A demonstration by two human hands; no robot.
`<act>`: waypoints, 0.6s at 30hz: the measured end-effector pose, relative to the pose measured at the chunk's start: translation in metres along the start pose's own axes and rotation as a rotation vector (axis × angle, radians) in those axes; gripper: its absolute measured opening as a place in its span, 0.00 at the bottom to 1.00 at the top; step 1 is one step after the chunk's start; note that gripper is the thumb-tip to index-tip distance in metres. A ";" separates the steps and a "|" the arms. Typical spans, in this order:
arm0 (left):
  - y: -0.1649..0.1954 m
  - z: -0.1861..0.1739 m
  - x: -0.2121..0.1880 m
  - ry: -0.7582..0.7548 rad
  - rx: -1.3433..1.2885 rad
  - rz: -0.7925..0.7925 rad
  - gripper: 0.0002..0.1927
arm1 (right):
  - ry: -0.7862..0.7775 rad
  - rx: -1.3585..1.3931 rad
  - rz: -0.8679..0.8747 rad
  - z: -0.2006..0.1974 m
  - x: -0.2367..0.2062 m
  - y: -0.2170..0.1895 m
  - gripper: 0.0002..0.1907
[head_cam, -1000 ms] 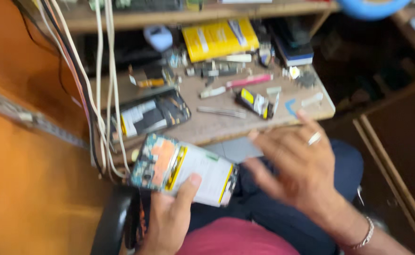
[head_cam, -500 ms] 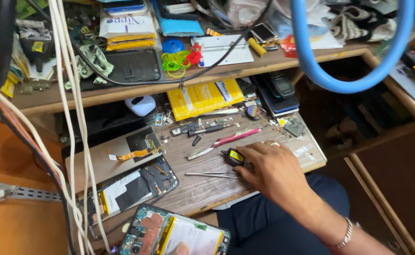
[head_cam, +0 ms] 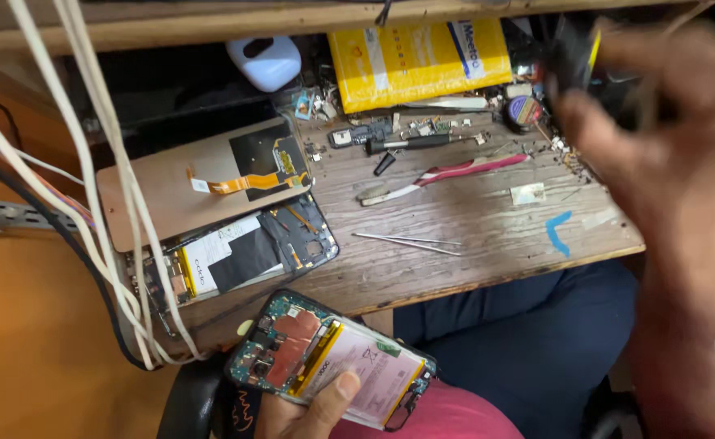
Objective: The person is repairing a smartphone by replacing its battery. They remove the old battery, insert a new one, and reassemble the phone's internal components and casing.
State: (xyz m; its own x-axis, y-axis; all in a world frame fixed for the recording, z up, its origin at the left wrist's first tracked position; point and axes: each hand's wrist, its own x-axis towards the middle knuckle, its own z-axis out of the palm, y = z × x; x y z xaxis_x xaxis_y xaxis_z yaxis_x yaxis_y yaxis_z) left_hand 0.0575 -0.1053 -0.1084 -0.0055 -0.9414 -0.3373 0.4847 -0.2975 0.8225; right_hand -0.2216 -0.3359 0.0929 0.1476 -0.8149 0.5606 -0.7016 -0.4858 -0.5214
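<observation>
We are holding an opened phone in our left hand, low in the head view, just in front of the wooden bench and above our lap. The back cover is off, so the battery and the green circuit board are lying exposed. We are judging it light and stiff but fragile: the bare board and thin ribbon parts are calling for a hold along the frame edges, not on the components. Our left hand is cupping it from beneath, fingers closed around the lower edge, with the thumb resting on the battery face. Our right hand is raised at the right, blurred, near a dark object at its fingertips; we cannot tell whether it is gripping anything. On the bench are lying a second opened phone, a detached screen panel, tweezers and a pink-handled tool.
</observation>
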 end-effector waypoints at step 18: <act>-0.005 -0.008 0.008 -0.034 0.050 0.127 0.40 | -0.194 -0.188 0.154 0.040 0.125 0.074 0.17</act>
State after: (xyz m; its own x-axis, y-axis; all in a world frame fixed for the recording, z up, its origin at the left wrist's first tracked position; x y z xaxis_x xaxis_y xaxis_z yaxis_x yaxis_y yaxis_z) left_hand 0.0619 -0.1097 -0.1188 0.0231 -0.9766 -0.2138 0.4390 -0.1822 0.8798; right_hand -0.2273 -0.4860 0.0989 0.1473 -0.9284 0.3410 -0.8400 -0.2994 -0.4525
